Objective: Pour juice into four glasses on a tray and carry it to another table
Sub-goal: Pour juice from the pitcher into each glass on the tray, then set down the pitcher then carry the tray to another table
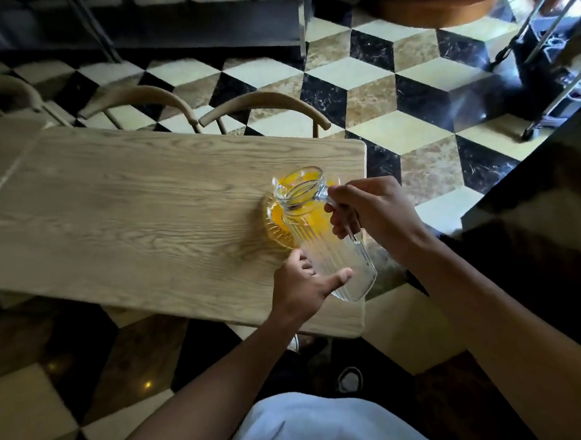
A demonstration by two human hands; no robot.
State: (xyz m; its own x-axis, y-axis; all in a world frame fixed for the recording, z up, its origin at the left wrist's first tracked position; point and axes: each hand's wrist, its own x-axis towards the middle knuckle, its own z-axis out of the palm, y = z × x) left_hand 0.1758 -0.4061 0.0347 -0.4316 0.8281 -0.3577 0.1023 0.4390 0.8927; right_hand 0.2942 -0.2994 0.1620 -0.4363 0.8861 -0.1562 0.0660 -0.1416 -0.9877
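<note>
Orange juice shows through the mouth of a clear ribbed glass pitcher (pixel 317 231), which is tilted strongly with its spout toward the far side, above the right end of a light wooden table with rounded corners (pixel 128 209). The right hand (pixel 374 214) has its fingers closed around the pitcher handle. The left hand (pixel 303 283) supports the lower body of the pitcher; its fingers are half open, with the thumb against the glass and the other fingers curved at the side.

Below the spout there is a round orange shape (pixel 277 225) on the table top. I cannot tell whether it is a glass seen from above or something else.

I think the main danger is a spill. The pitcher leans very far, so the juice could come out too quickly and miss the target or run over the table edge. The ribbed glass could also slip from the left hand, which only rests against it.

By count: one pitcher, one table, two hands, and two curved wooden chair backs (pixel 262 107) behind the table. No tray is visible, and four glasses cannot be seen.
</note>
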